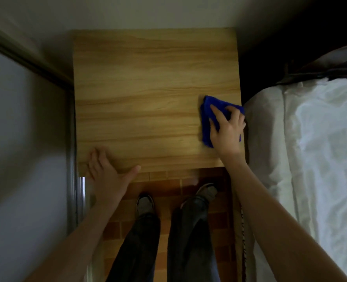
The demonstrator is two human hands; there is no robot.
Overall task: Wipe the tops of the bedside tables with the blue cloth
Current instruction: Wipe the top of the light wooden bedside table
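The right hand [227,129] is pressing down on the blue cloth [206,129] with its fingers spread and fairly straight, not clenched around it. The cloth is lying bunched under the palm, showing beyond the fingertips and along the thumb side. It is sitting on the right side of the bedside table [148,88], at the edge nearest the bed, about midway between the front and the back.

The left hand [103,169] is resting flat and released on the table's near left corner, holding nothing. Its thumb is stretching out along the front edge, and its fingers are looking blurred.

The tabletop is showing a light wood grain running side to side. White, wrinkled bedding [321,139] is lying just beside the table on the right. A pale panel with a metal frame [72,159] is standing close on the left. The person is standing on reddish-brown floor tiles [168,184] in front of the table, wearing dark trousers and shoes [145,203].
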